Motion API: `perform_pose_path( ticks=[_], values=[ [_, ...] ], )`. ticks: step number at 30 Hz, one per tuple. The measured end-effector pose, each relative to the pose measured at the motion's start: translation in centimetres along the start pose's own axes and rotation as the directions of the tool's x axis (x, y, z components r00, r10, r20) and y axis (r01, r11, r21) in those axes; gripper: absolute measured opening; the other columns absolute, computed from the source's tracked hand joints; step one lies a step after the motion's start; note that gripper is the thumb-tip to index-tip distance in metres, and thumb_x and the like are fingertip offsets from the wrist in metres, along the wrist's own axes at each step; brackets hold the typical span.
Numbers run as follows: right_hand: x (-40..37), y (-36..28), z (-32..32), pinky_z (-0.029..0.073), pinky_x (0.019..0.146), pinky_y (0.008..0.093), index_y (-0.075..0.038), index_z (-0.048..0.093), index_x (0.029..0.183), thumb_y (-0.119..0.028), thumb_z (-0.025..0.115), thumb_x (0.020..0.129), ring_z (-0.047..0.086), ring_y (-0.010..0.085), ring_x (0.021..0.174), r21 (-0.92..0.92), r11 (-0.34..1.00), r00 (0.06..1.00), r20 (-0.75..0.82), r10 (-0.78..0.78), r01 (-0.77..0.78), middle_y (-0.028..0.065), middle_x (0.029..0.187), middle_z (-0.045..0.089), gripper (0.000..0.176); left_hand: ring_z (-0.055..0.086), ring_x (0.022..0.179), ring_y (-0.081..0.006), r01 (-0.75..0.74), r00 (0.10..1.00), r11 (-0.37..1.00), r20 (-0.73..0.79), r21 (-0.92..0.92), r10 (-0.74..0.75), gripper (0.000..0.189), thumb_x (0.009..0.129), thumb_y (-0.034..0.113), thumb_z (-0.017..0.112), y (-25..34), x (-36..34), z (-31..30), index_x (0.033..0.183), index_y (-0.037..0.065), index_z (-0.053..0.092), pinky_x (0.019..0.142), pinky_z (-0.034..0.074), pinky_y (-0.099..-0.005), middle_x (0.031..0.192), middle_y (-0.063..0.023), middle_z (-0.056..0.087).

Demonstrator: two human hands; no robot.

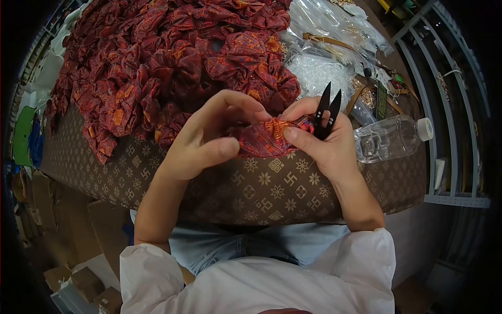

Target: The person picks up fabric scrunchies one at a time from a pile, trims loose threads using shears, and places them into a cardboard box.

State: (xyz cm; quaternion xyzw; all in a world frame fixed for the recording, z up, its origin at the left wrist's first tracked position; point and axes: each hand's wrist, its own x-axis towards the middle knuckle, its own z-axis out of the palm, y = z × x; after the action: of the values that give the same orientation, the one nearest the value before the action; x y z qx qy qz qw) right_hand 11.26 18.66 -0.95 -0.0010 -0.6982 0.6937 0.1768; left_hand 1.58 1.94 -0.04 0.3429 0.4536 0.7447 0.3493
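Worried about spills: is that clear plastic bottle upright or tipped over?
Tipped: the clear plastic bottle lies on its side, its white cap pointing right.

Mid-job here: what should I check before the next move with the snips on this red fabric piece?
1. Grip on fabric piece: ok, left hand and right hand both pinch it above the table edge.
2. Hold on thread snips: ok, they sit in the right hand.
3. Blade tips clear of fingers: ok, they point up and away from both hands.
4. Thread to cut located: cannot tell, none is visible.
5. Position of plastic bottle: ok, capped, lying on its side beside the right hand.
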Motion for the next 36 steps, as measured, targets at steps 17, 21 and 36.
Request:
perform_pose_path(
  ticks=[17, 21, 36],
  values=[
    [0.4, 0.6, -0.1, 0.037, 0.075, 0.0248, 0.002, 0.059, 0.088, -0.011, 0.061, 0.074, 0.048, 0.015, 0.082, -0.287, 0.951, 0.962, 0.271, -0.037, 0.118, 0.0073, 0.086, 0.051, 0.019, 0.058, 0.067, -0.0185, -0.423, 0.888, 0.631, 0.157, 0.65, 0.433, 0.021, 0.058, -0.006, 0.066, -1.8, -0.2, -0.7, 0.075, 0.0, 0.055, 0.058, 0.046, -0.0244, 0.075, -0.009, 0.057],
    [0.5, 0.3, -0.5, 0.036, 0.07, 0.0238, 0.002, 0.06, 0.082, -0.01, 0.062, 0.072, 0.047, 0.0139, 0.078, -0.235, 0.969, 0.949, 0.315, 0.006, 0.072, 0.0061, 0.082, 0.048, 0.015, 0.058, 0.067, -0.0181, -0.434, 0.883, 0.635, 0.164, 0.639, 0.439, 0.022, 0.057, -0.006, 0.067, -1.8, -0.3, -0.7, 0.074, 0.0, 0.054, 0.059, 0.046, -0.0242, 0.075, -0.0093, 0.057],
    [-0.1, 0.5, -0.1, 0.035, 0.066, 0.023, -0.002, 0.06, 0.078, -0.007, 0.061, 0.072, 0.045, 0.0145, 0.072, -0.342, 0.893, 0.956, 0.13, -0.263, 0.293, 0.0067, 0.079, 0.047, 0.008, 0.049, 0.066, -0.0049, -0.081, 0.986, 0.857, -0.083, 0.509, 0.143, 0.022, 0.062, -0.001, 0.071, -1.5, -0.5, -0.3, 0.076, 0.001, 0.053, 0.058, 0.041, -0.0193, 0.073, -0.0004, 0.054]
  ],
)
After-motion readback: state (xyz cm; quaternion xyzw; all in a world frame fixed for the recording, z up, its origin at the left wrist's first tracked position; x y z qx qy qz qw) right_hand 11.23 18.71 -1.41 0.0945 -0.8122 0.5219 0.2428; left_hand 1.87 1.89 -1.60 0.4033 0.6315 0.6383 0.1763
